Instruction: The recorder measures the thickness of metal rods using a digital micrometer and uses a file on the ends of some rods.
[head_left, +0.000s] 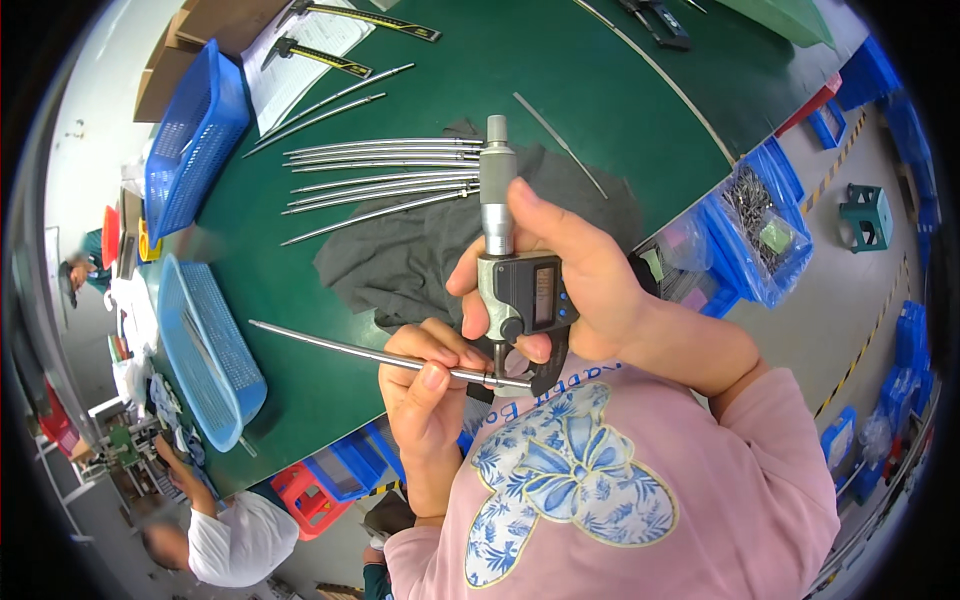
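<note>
My right hand point(575, 270) is closed around a digital micrometer point(518, 290), held with its grey thimble pointing away from me and its small display facing up. Between thumb and fingers, my left hand point(428, 385) grips a thin metal rod point(360, 350) that slants off to the left. The rod's right end lies in the micrometer's jaw; whether both faces touch it I cannot tell. Beyond my hands, several similar metal rods point(385, 155) lie side by side, partly on a crumpled dark grey cloth point(400, 260).
Two calipers point(320, 58) and paper sheets point(290, 85) lie at the far left of the green table point(440, 90). Blue baskets point(200, 140) stand along its left side. At right, a blue bin point(765, 235) holds small metal parts. A person in a white shirt point(240, 545) is at lower left.
</note>
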